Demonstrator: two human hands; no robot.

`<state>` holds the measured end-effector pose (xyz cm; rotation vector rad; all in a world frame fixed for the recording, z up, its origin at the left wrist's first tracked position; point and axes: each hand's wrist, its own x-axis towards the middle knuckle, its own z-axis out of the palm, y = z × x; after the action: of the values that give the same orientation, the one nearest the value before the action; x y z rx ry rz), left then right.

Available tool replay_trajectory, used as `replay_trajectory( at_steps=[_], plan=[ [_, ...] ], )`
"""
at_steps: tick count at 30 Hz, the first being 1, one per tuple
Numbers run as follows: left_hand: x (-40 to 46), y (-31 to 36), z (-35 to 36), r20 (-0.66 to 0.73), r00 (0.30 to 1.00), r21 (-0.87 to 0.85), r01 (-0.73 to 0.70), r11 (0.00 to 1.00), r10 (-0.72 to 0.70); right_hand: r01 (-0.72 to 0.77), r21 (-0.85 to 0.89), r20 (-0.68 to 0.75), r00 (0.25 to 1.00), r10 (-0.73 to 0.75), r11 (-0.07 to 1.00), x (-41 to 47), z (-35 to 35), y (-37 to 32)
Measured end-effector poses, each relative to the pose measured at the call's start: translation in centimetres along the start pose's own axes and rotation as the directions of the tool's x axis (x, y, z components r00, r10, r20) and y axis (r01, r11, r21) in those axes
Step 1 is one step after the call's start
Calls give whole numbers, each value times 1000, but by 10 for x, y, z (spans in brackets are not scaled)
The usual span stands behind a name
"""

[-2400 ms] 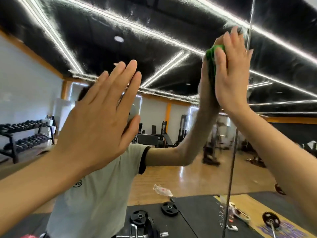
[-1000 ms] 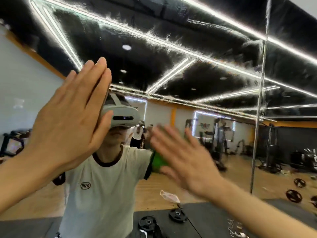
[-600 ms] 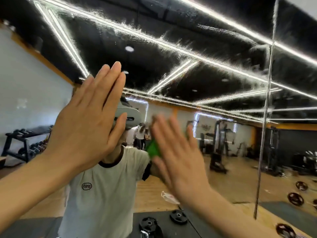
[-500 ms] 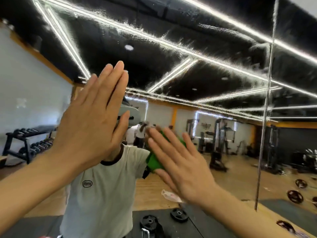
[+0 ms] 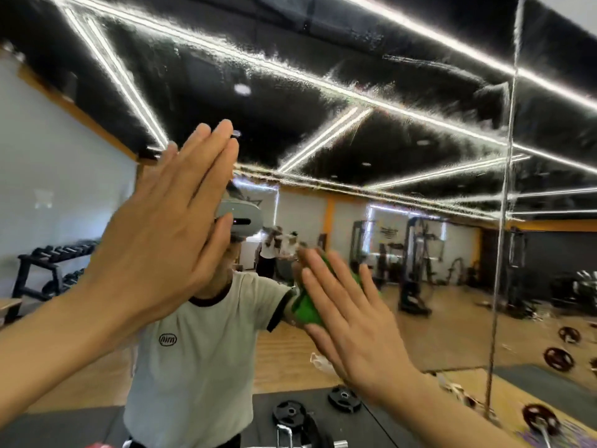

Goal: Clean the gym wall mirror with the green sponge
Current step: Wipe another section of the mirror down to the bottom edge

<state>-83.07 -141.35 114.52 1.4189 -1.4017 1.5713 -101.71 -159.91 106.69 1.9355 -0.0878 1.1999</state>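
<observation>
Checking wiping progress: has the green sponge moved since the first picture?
Yes. The green sponge moved down and left, away from the vertical mirror seam, under the right hand.

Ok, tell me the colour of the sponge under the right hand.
Bright green sponge, seen best in the head view, under the right hand.

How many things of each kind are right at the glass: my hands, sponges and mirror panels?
Hands: 2, the left hand and the right hand
Green sponge: 1, under the right hand's straight fingers
Mirror panels: 2, one wide and one at the right, split by a vertical seam
Total: 5
</observation>
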Motion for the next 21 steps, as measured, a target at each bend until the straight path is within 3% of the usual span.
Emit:
replay_trajectory(
  at_steps=[2,5,6,9,11,13,15,17,18,19,21],
  plan=[
    [-3,-8,-2,13,1000,38,9,999,-9,-122,71,-63,990,126,990,39,-4,13],
    [-5,-13,3,38,999,69,31,997,-34,-395,273,-180,874,451,877,139,-16,29],
    [-6,-14,6,38,999,78,31,996,-34,-404,284,-206,860,467,870,163,-17,29],
    [-7,-15,8,41,999,91,26,996,-30,-276,162,-227,924,308,947,168,-15,40],
    [-7,-16,8,36,999,76,30,997,-33,-332,133,-216,910,354,934,132,-13,70],
    [-8,-16,8,28,999,72,37,997,-39,-534,180,-198,803,562,826,85,-10,107],
    [-8,-16,9,29,999,70,34,997,-36,-713,255,-207,620,757,653,54,-10,130],
    [-10,-16,10,27,999,66,27,997,-29,-814,288,-196,465,863,504,54,-9,125],
    [-10,-17,9,35,999,62,21,998,-23,-825,288,-198,445,873,486,67,-9,112],
    [-9,-17,7,34,999,67,19,998,-22,-810,299,-189,468,863,504,83,-11,91],
    [-7,-16,4,22,1000,45,16,999,-17,-653,279,-228,667,709,704,117,-9,37]
  ],
)
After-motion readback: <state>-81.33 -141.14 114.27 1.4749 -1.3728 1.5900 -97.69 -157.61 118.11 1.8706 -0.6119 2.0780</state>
